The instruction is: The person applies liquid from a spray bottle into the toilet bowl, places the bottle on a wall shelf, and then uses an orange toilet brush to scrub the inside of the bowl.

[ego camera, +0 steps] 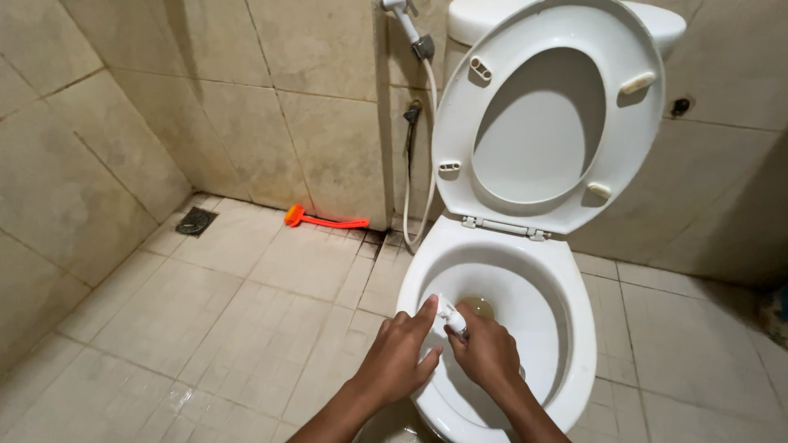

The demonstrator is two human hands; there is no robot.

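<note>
White porcelain fills the lower right of the frame: the toilet bowl (574, 344) stands open, and both hands meet over its near-left rim. The left hand (400, 357) lies flat-fingered against the rim, its fingertips reaching a small white object (448, 314), perhaps a cloth or a small nozzle; too little of it shows to tell which. The right hand (488, 353) is curled around the lower end of that same white object, fingers closed on it, so the two hands sit side by side and nearly touching, just inside the bowl's edge. A little yellowish water (480, 307) lies at the bottom of the bowl, just beyond the hands.

Behind the bowl, toward the upper right of the frame, the seat (460, 123) and lid are tipped up against the cistern (472, 16). To the left of the seat a white spray hose (428, 139) hangs down the tiled wall (312, 123) from a fitting near the top edge. On the beige tiled floor (205, 312), at the foot of the wall in the middle left, lies an orange brush (322, 219), well apart from the hands. Farther left, in the corner, sits a dark floor drain (196, 220).
</note>
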